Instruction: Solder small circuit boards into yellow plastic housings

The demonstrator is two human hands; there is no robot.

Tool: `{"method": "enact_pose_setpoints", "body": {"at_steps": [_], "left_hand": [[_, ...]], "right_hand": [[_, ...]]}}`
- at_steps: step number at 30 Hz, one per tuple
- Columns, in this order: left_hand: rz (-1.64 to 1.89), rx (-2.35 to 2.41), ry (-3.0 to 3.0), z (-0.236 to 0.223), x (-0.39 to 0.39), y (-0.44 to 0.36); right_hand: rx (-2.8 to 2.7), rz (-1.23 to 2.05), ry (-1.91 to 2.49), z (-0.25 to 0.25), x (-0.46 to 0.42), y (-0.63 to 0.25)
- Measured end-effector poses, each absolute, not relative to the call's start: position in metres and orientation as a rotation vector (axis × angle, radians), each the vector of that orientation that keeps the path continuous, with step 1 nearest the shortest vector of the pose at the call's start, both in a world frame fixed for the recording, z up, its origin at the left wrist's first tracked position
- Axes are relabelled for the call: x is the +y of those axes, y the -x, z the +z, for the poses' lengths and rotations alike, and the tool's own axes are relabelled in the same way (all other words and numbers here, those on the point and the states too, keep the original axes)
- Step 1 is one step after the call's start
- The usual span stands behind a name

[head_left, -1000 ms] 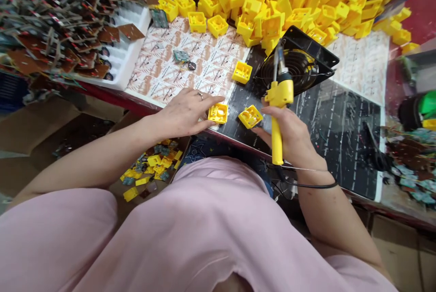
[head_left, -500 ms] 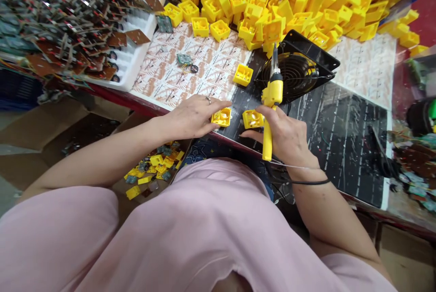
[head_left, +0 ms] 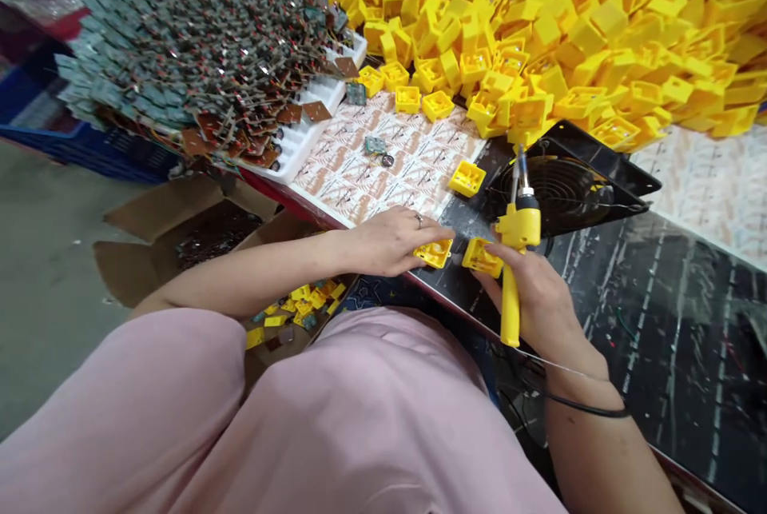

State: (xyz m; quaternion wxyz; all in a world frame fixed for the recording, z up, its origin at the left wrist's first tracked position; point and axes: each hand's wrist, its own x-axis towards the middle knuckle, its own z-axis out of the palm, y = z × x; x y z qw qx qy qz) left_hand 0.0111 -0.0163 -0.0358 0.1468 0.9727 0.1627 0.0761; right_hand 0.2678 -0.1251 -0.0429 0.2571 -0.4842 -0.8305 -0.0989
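- Left hand (head_left: 392,242) lies palm down, fingers stretched nearly flat, a ring (head_left: 419,220) on one finger. Its fingertips rest on a yellow housing (head_left: 432,254), a square plastic shell at the edge of the black mat. I cannot tell whether they grip it or only press on it.
- Blue crate (head_left: 89,142) stands at far left, beside the concrete floor (head_left: 41,274).
- Cardboard box (head_left: 161,214) sits open below the table edge, with yellow pieces (head_left: 300,306) and small boards among them.
- White tray (head_left: 300,138) carries a dense pile of wired circuit boards (head_left: 197,50).
- Printed paper (head_left: 407,170) lies on the table, with a small wired board (head_left: 375,145) on it.
- Loose housing (head_left: 466,178) sits on the mat, beyond both hands.
- Second housing (head_left: 481,257) lies between the hands, just beside the right fingers.
- Right hand (head_left: 533,290) is closed around a yellow soldering iron (head_left: 510,314), tip pointing up and away. A thin wire (head_left: 587,408) loops around the wrist.
- Black fan (head_left: 563,186) lies past the iron's tip, below a huge heap of housings (head_left: 539,26).
- Black mat (head_left: 671,338) spreads out at right.
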Motion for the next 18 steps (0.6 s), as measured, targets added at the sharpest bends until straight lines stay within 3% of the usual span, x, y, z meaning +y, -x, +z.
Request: {"method": "enact_pose_setpoints", "body": {"at_steps": [6, 13, 16, 18], "left_hand": [[0.280, 0.337, -2.767, -0.035, -0.027, -0.009], [0.638, 0.350, -2.914, -0.048, -0.038, -0.019], [0.639, 0.654, -2.942, -0.033, 0.001, 0.003], [0.446, 1.041, -2.929, -0.017, 0.042, 0.023]], "right_hand": [[-2.177, -0.258, 1.362, -0.037, -0.121, -0.263], [-2.184, -0.095, 1.346, -0.043, -0.093, -0.257], [-2.186, -0.035, 1.317, -0.044, -0.090, -0.258], [-2.153, -0.060, 1.319, -0.042, -0.092, -0.258]]}}
